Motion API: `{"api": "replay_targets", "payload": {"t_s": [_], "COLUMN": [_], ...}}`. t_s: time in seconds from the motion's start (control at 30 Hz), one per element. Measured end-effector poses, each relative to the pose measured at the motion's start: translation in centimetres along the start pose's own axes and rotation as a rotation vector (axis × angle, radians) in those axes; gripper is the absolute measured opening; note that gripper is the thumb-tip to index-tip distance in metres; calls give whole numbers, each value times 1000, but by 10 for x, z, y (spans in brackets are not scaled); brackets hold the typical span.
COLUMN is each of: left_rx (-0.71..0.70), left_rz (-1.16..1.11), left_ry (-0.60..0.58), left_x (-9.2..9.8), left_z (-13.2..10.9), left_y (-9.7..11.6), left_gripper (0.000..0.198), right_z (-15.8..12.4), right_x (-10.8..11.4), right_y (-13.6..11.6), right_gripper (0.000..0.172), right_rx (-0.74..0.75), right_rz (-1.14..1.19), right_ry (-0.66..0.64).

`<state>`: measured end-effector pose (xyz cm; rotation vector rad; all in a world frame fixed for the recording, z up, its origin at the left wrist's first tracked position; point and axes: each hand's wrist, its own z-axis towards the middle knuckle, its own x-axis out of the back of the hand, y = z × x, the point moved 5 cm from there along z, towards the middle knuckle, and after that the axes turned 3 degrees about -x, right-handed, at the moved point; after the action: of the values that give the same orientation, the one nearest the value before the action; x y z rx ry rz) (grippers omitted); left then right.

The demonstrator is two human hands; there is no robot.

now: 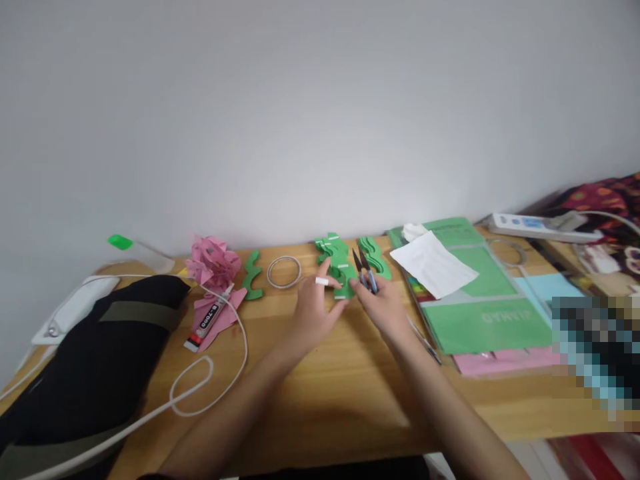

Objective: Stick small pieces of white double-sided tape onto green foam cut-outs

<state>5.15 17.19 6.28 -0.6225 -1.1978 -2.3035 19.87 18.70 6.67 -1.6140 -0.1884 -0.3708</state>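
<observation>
Between my hands lies a green wavy-edged cut-out [345, 275] with small white strips on it. My left hand [313, 307] is at its left side, fingers apart, the thumb by its lower edge. A short white strip [322, 281] sits across one of the left fingers. In my right hand [383, 303] is a pair of thread snips [365, 268], blades pointing away from me, while its fingertips reach the cut-out's right edge. Just behind lies another green stack [331, 247] with white strips. More layered green pieces [374, 257] lie beyond the snips.
Left of my hands are a tape roll [284, 273], a single green cut-out [253, 276], crumpled pink paper [214, 261], a glue tube [207, 323] and a looping white cable [245, 343]. Rightward lie a pen [425, 341], green folder [493, 327], white paper [435, 263] and power strip [543, 227].
</observation>
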Motion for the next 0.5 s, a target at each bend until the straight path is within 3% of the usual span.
{"api": "replay_targets", "payload": {"t_s": [0.1,0.2,0.4,0.5], "left_rx": [146,214,257,255], "left_rz": [17,33,-1,-73], "left_ry": [-82,-103,-115,-82], "left_x": [-18,-27,-30,-23], "left_z": [23,27,17,14], "left_y": [-29,-45,-49,-45], "left_gripper": [80,81,83,74], "right_z": [34,46,44,43], "right_x": [-9,-14,-13,-12], "right_y": [7,18,37,42], "right_gripper": [33,26,13,12], "right_rx": [-20,-38,-99,-128], "right_rz": [-115,-151,-181,-176], "right_ry": [25,22,14,10]}}
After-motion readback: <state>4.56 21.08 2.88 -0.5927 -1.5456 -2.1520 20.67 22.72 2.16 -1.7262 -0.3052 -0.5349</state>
